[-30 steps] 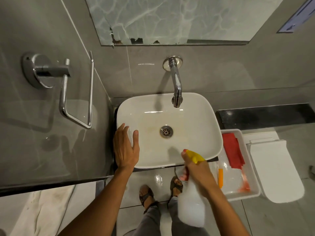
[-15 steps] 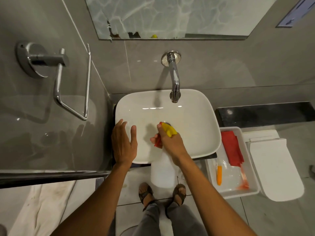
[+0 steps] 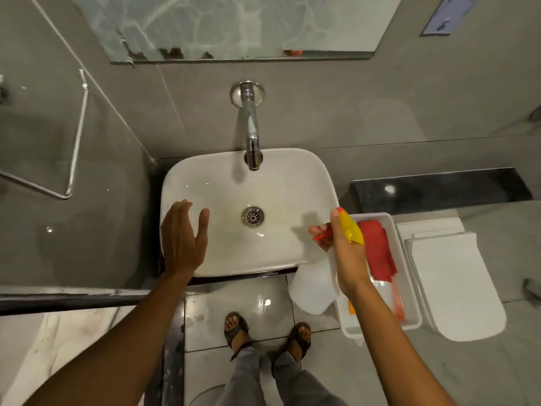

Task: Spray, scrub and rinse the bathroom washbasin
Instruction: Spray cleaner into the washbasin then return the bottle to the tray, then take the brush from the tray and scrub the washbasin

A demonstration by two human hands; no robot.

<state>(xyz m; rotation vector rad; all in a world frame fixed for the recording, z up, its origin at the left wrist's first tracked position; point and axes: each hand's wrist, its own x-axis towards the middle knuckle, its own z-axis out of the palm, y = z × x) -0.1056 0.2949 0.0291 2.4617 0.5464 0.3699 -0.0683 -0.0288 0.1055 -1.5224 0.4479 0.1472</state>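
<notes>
A white basin (image 3: 278, 183) sits below a chrome tap (image 3: 251, 133) that comes out of the grey wall, its spout over the back of the bowl. The drain (image 3: 252, 217) lies at the middle of the bowl, ringed by a faint yellowish stain.

The left hand (image 3: 183, 238) rests over the basin's left rim, palm down. Its fingers (image 3: 181, 207) lie close together and point toward the wall, while the thumb stands apart, reaching over the bowl. It holds nothing.

The right hand (image 3: 345, 253) grips the neck of a spray bottle (image 3: 311, 291) at the basin's front right corner. The bottle's pale body hangs below the hand, over the floor beside the basin's edge. Its yellow head (image 3: 351, 230) shows above the knuckles, and the fingers curl around the red trigger (image 3: 322, 235), which points toward the bowl. Whether the trigger is pressed cannot be told.

Just right of the basin stands a white tray (image 3: 409, 303), partly behind the right forearm. In it lie a red cloth (image 3: 377, 253), a brush with a red handle (image 3: 398, 303) and a small orange thing that is mostly hidden. Beside the tray, farther right, is a closed white toilet (image 3: 456, 285).

The person's feet in sandals (image 3: 234, 329) stand on the glossy tiled floor in front of the basin.
</notes>
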